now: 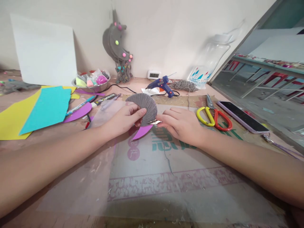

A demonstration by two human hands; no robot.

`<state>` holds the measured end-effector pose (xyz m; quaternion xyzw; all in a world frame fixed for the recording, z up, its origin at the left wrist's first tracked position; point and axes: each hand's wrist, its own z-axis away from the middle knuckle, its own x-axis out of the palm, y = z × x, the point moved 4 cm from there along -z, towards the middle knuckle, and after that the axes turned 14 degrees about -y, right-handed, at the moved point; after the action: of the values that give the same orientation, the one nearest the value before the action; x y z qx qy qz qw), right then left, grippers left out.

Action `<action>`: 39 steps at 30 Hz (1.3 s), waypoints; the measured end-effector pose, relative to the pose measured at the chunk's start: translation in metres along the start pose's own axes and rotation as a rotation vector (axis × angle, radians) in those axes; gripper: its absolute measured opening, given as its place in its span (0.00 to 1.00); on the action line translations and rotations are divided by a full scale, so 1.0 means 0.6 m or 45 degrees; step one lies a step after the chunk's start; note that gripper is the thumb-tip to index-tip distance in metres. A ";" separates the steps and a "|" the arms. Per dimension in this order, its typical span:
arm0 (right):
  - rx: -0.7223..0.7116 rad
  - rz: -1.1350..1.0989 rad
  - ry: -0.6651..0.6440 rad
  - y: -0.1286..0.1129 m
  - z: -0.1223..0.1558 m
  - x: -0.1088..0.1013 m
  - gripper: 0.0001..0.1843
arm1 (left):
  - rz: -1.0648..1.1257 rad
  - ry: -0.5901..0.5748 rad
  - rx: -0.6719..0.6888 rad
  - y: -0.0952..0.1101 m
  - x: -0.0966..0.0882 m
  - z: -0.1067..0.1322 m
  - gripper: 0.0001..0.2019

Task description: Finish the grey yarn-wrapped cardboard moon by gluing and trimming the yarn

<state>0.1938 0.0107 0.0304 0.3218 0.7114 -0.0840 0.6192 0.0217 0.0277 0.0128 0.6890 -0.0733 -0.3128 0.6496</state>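
Note:
My left hand (127, 117) is closed on a crescent moon (147, 106) that looks wound with grey yarn, thumb on its face. Under the crescent's lower tip a piece of purple paper (142, 131) sticks out toward me. My right hand (182, 124) pinches a small shiny piece (155, 122) against the crescent's lower right edge; whether it is a blade or foil I cannot tell. Both hands are above a translucent sheet (147, 164) with printed cardboard showing through it. Scissors (214, 117) with yellow and red handles lie just beyond my right hand.
A blue glue gun (162, 85) with a cord, grey yarn (182, 85) and a clear bottle (206, 61) stand at the back. On the right lies a phone (243, 116). Coloured paper (46, 109), pens (82, 104) and a metal bowl (92, 85) occupy the left; a decorated grey moon (117, 41) hangs behind.

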 end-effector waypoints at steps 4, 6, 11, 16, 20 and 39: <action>0.010 0.010 -0.005 0.000 0.000 0.001 0.17 | -0.054 0.008 -0.005 0.001 -0.001 0.000 0.17; 0.013 0.015 -0.006 0.000 0.000 0.001 0.17 | -0.069 0.014 -0.009 0.002 -0.001 0.000 0.17; 0.008 -0.002 -0.003 0.000 0.000 0.001 0.18 | -0.082 0.016 -0.004 0.003 -0.002 0.000 0.17; -0.002 0.001 0.011 0.000 0.000 0.001 0.17 | -0.045 0.015 0.004 -0.001 -0.001 0.000 0.16; -0.003 0.007 0.014 0.000 0.001 -0.001 0.17 | -0.068 0.031 -0.004 0.002 0.000 0.001 0.16; 0.018 0.001 0.060 0.000 0.003 -0.001 0.16 | -0.168 0.037 0.028 0.004 -0.003 -0.001 0.18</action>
<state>0.1952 0.0099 0.0309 0.3281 0.7251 -0.0812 0.6000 0.0213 0.0286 0.0159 0.7039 -0.0218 -0.3441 0.6210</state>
